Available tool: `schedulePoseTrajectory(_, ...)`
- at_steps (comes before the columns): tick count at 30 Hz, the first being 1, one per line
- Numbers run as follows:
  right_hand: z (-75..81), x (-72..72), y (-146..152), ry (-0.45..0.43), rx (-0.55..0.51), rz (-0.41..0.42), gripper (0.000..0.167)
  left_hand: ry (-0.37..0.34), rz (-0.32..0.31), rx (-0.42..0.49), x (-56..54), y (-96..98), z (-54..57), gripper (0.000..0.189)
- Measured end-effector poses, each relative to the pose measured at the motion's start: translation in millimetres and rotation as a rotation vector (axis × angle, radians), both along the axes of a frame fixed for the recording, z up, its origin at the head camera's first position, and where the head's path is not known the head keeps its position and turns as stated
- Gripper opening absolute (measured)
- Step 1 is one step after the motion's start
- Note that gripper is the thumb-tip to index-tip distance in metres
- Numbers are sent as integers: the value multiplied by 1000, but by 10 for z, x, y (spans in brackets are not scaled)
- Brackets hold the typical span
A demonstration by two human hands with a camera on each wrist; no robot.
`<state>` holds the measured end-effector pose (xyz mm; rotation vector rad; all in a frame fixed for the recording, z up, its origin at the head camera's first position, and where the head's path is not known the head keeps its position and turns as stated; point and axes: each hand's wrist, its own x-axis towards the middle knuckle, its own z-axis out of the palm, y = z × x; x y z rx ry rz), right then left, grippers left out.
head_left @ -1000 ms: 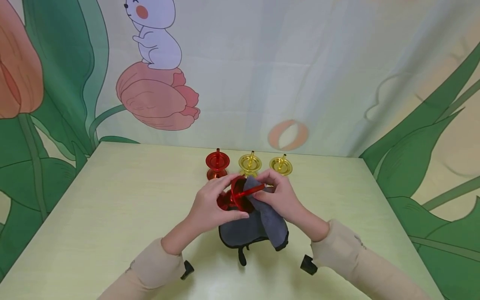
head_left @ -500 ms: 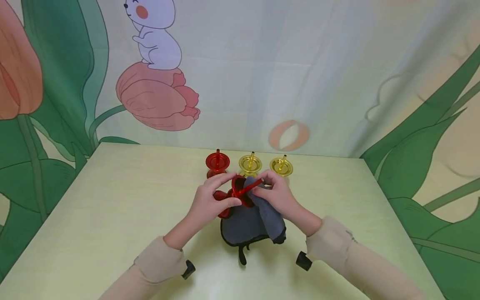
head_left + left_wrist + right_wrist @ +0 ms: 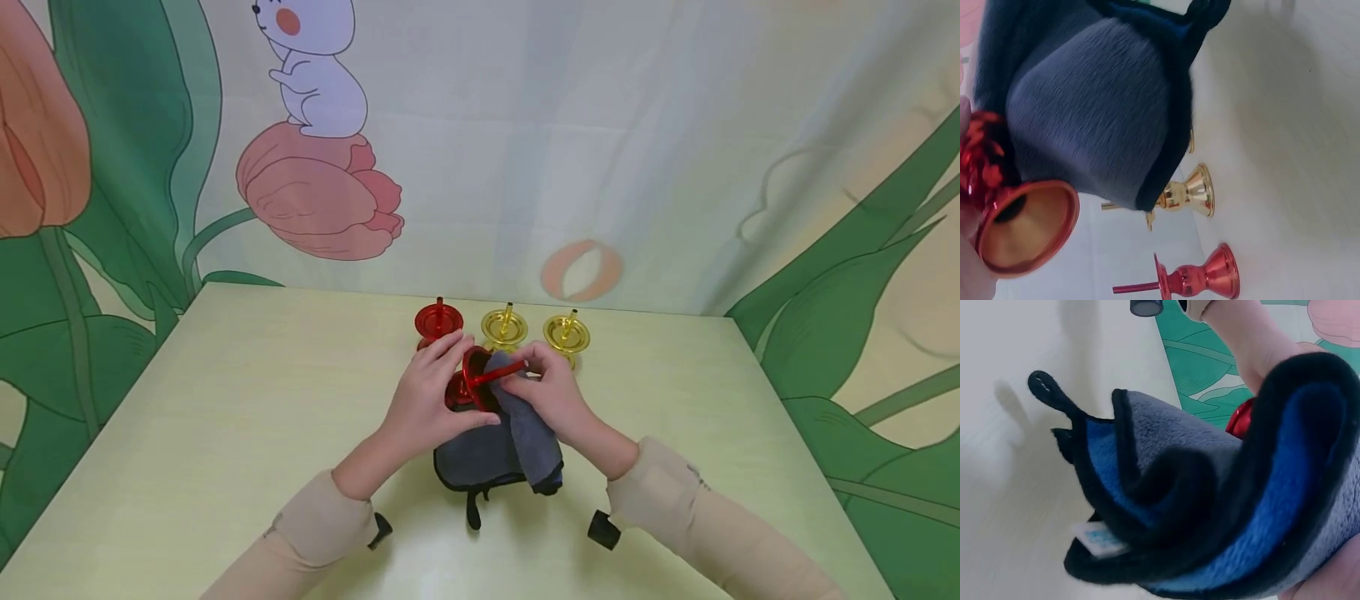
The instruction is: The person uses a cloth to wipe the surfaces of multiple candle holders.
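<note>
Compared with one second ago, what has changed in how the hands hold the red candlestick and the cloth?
Little has changed. The left hand and right hand moved slightly away from the person, carrying the red candlestick and grey cloth closer to the standing row. The candlestick's base turned a little in the left hand's grip. Both grips stayed as they were, and the standing red candlestick and two gold candlesticks did not move.
</note>
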<state>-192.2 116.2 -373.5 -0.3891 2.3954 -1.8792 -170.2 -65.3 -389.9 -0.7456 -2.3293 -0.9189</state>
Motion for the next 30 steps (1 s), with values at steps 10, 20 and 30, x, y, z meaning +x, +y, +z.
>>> schedulePoseTrajectory(10, 16, -27, 98, 30, 34, 207, 24, -648, -264, 161, -17, -164, 102, 68)
schedulePoseTrajectory(20, 28, -23, 53, -74, 10, 6, 26, -215, -35, 185, 77, -83, -14, 60)
schedulePoseTrajectory(30, 62, 44, -9, -65, -35, -43, 25, 131, 12, 40, 104, 22, -27, 86)
